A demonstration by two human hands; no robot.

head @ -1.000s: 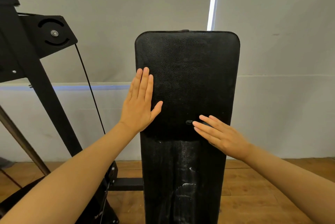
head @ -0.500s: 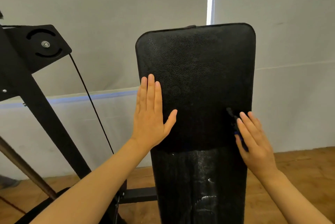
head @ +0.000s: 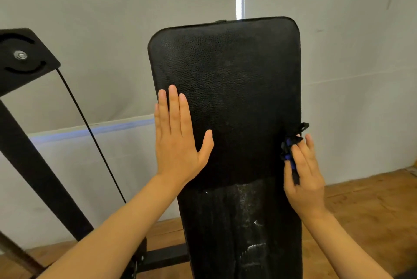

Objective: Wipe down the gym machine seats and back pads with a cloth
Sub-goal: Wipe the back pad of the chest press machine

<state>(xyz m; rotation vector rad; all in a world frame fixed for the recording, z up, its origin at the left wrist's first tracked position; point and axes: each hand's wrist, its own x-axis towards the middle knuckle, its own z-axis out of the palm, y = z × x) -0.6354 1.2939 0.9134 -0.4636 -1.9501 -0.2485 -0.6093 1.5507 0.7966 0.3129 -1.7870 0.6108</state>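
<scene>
A tall black leather back pad (head: 228, 89) stands upright in the middle of the head view; its lower part looks wet and streaked. My left hand (head: 178, 141) lies flat against the pad's left edge, fingers straight and pointing up. My right hand (head: 303, 177) presses a dark cloth with blue trim (head: 291, 143) against the pad's right edge, with straight fingers over it. A corner of the cloth sticks out past the edge above my fingertips; most of it is hidden under my hand.
A black machine frame (head: 33, 161) with a bolted pivot plate (head: 21, 55) and a thin cable (head: 90, 132) stands to the left. A black crossbar (head: 164, 256) runs low behind the pad. Grey walls behind, wooden floor (head: 361, 199) below.
My right hand slid with the cloth from the pad's middle to its right edge. My left hand stayed flat on the left side. The view moved closer to the pad.
</scene>
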